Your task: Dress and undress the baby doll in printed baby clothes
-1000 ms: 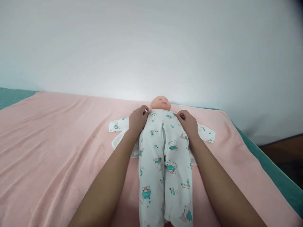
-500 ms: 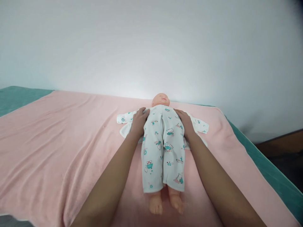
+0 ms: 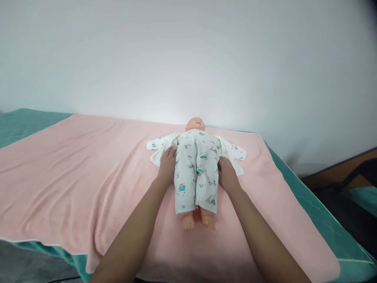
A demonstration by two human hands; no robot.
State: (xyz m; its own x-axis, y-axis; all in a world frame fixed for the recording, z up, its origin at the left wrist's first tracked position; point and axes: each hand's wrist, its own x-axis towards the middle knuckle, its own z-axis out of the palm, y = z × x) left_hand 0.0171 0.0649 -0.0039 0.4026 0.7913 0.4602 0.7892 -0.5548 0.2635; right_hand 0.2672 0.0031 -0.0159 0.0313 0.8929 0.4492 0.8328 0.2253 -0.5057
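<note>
A baby doll (image 3: 195, 124) lies on its back, head toward the wall. White printed trousers (image 3: 188, 169) cover it from high on the chest to above the bare feet. A white printed jacket (image 3: 228, 151) is spread open under the doll, sleeves out to both sides. My left hand (image 3: 167, 163) rests against the left side of the trousers, over the jacket's edge, fingers extended. Against the opposite side of the trousers lies my right hand (image 3: 228, 173), its fingers pointing forward and partly hidden. Both hands look open, with no cloth visibly gripped.
A pink blanket (image 3: 73, 169) with folds on the left lies over a green sheet (image 3: 38, 122). Behind the bed rises a plain white wall (image 3: 165, 59). At the right are a wooden board (image 3: 332, 173) and dark objects beyond the bed's edge.
Both hands have slid from the doll's upper body down along its sides, nearer to me. The view has pulled back, showing more of the bed's front edge.
</note>
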